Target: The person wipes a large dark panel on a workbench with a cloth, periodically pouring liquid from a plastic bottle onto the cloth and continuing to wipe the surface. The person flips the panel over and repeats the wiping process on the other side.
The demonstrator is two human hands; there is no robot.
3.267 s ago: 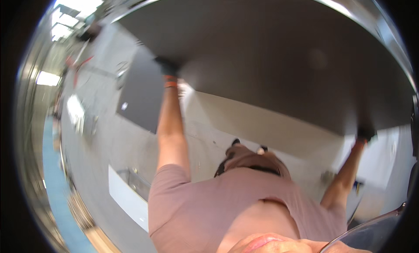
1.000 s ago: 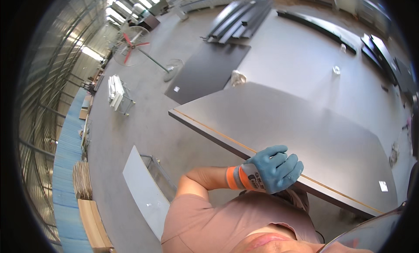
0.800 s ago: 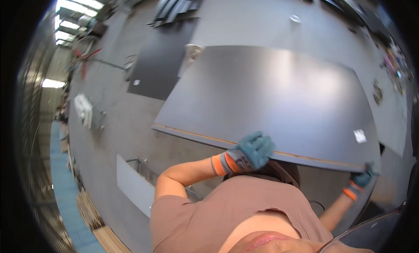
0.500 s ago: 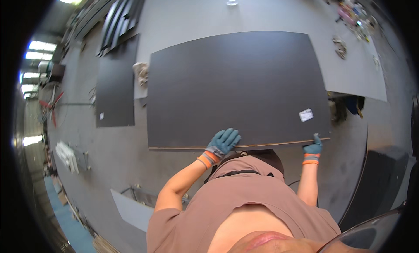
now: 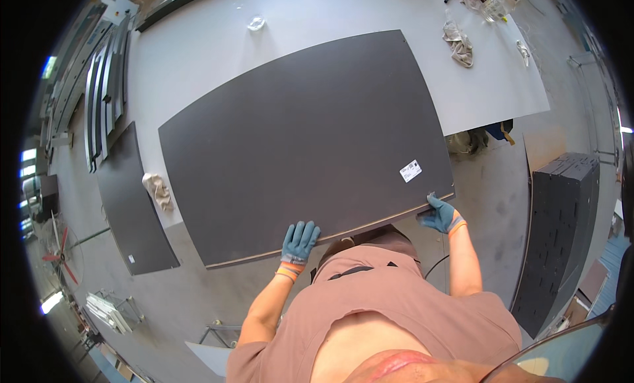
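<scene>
A large dark grey panel [image 5: 297,132] with a white label [image 5: 410,171] and a pale strip along its near edge lies in front of me, skewed. My left hand [image 5: 299,245], in a blue-grey glove with an orange cuff, rests with outstretched fingers flat on that edge, near its middle. Close to the panel's right near corner, my right hand [image 5: 444,215] wears a matching glove. Its thumb is on top of the edge and its fingers sit lower, slightly blurred, so it appears to grip the panel there. The fingertips' contact below the edge is hidden.
Beneath the panel is a light table [image 5: 343,13] bearing a clear bottle [image 5: 255,23] and a crumpled cloth [image 5: 458,44]. Another cloth [image 5: 157,191] is left of the panel, beside a narrower dark panel [image 5: 135,211]. A tall black stack [image 5: 555,231] stands at right.
The panel now appears tilted, its left end nearer me and its right end farther away. My left hand has shifted left in the view; the view itself has turned too.
</scene>
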